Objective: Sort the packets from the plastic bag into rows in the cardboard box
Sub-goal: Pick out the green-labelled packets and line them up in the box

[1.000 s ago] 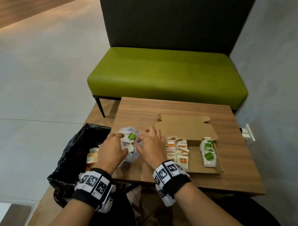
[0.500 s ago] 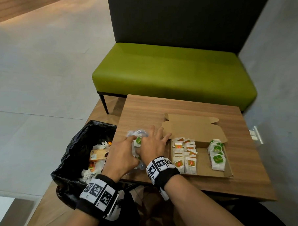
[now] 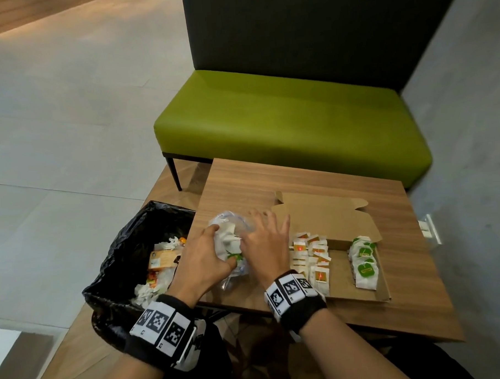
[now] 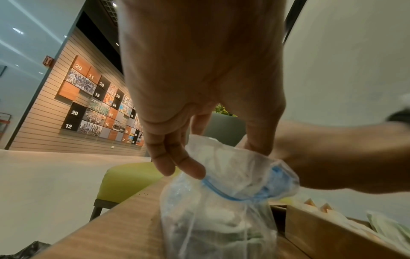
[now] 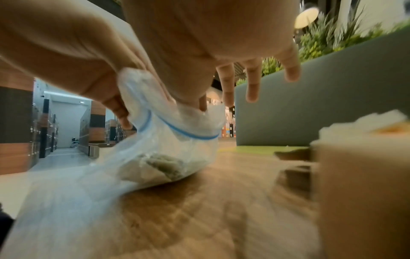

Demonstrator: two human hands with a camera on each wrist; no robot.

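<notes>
A clear plastic bag (image 3: 230,236) with a blue zip strip lies on the table, left of the open cardboard box (image 3: 342,274). White packets show through the plastic bag (image 4: 221,219). My left hand (image 3: 220,248) grips the bag's mouth from the left, fingers (image 4: 177,164) pinching the rim. My right hand (image 3: 253,232) holds the mouth from the right with thumb and forefinger, while its other fingers (image 5: 252,87) are spread straight. In the box, orange-labelled packets (image 3: 312,258) stand in rows at the left and green-labelled packets (image 3: 363,261) form a row at the right.
A black-lined bin (image 3: 137,251) with litter stands against the table's left edge. A green bench (image 3: 283,125) sits beyond the wooden table (image 3: 271,182). The box's lid (image 3: 324,217) lies open toward the bench. A grey wall with a socket (image 3: 429,228) is at the right.
Both hands have closed in on the bag's mouth and bunched it up. The right hand's fingers are now spread. The box and its packets have not moved.
</notes>
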